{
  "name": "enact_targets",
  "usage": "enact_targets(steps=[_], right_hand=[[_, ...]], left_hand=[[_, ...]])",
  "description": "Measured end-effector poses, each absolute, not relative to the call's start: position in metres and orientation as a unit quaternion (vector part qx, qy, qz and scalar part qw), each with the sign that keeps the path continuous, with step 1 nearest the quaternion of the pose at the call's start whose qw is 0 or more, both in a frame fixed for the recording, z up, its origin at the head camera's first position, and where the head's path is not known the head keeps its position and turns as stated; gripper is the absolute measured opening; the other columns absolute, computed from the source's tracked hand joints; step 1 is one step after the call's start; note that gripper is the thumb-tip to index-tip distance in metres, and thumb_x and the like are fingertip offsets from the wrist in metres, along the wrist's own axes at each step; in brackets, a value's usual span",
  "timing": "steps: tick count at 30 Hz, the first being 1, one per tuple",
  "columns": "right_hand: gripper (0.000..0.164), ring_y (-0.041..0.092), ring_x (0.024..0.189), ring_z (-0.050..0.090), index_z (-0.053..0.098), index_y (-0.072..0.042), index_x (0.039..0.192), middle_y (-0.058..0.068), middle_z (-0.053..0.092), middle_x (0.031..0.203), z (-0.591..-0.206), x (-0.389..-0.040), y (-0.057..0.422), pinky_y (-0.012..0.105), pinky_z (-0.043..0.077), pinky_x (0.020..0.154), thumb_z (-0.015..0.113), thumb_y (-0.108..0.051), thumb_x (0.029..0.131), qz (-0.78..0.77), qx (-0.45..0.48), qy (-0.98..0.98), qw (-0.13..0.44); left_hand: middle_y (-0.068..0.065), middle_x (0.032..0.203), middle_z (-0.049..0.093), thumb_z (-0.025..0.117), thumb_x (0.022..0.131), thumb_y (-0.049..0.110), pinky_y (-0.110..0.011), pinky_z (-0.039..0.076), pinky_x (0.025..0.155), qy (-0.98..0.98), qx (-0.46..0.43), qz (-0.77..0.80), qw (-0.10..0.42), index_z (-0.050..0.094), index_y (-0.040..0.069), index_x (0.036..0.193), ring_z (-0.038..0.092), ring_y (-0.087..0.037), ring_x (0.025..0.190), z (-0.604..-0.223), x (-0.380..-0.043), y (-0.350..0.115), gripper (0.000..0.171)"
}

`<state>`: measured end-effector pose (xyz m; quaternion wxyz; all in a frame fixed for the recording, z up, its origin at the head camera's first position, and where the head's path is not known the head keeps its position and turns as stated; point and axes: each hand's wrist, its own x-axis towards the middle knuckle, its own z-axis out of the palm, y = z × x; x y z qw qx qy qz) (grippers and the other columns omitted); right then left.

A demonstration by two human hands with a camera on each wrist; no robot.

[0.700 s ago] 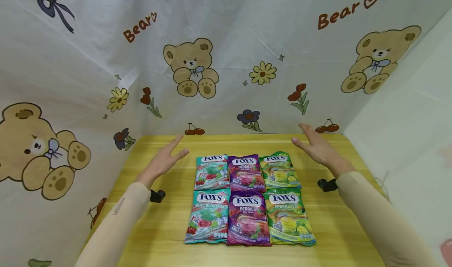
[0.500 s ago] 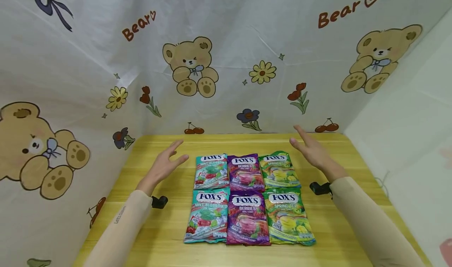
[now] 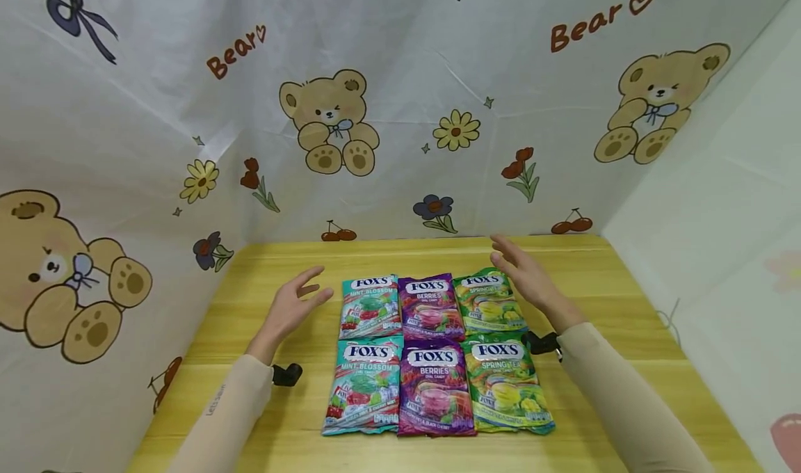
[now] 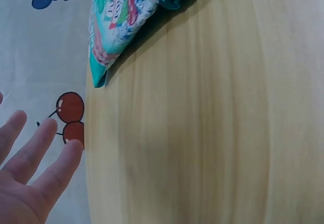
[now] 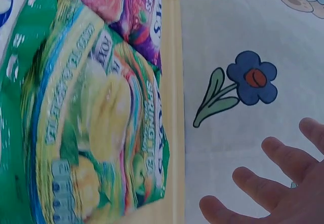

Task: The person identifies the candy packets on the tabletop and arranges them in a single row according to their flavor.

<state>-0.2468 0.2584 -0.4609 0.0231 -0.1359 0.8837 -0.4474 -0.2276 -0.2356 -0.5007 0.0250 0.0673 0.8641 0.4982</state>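
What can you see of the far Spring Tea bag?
The far Spring Tea bag is a glossy, wrinkled green and yellow pouch, apparently plastic, with a FOX'S label. It lies face up on the table, against the far Berries bag and near Spring Tea bag. The right hand is close, apparently not touching.

On the yellow wood-grain tabletop [image 3: 400, 455], two rows of three lie one before the other: rectangular teal plastic packets [image 3: 361, 386] left, rectangular purple plastic packets [image 3: 436, 389] between, rectangular yellow-green plastic packets [image 3: 508, 386] right. The bare left hand [image 3: 293, 306] is left of the rear teal packet, the bare right hand [image 3: 530, 278] near the rear yellow-green one's far right corner. Behind (past the tabletop's far edge) is white printed cloth [image 3: 400, 55].
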Motion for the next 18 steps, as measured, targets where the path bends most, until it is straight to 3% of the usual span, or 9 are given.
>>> enact_targets(steps=[8,18], right_hand=[[0.063,0.05,0.148,0.036,0.026,-0.015,0.165,0.025,0.035,0.164,-0.476,-0.242,0.235,0.073,0.039,0.111,0.045,-0.042,0.11,-0.501,-0.132,0.854,0.047],[0.064,0.052,0.134,0.05,0.031,-0.014,0.162,0.026,0.041,0.159,-0.5,-0.23,0.199,0.065,0.051,0.103,0.045,-0.046,0.109,-0.595,-0.097,0.791,0.099]], left_hand=[[-0.013,0.161,0.044,0.069,0.096,0.052,-0.058,0.05,0.109,0.85,0.052,0.521,0.048,0.045,0.016,0.156,0.055,-0.043,0.137,-0.512,-0.224,-0.224,0.074],[-0.015,0.164,0.039,0.063,0.103,0.042,-0.052,0.059,0.098,0.813,0.026,0.574,0.09,0.04,0.013,0.158,0.051,-0.046,0.139,-0.533,-0.222,-0.219,0.066]])
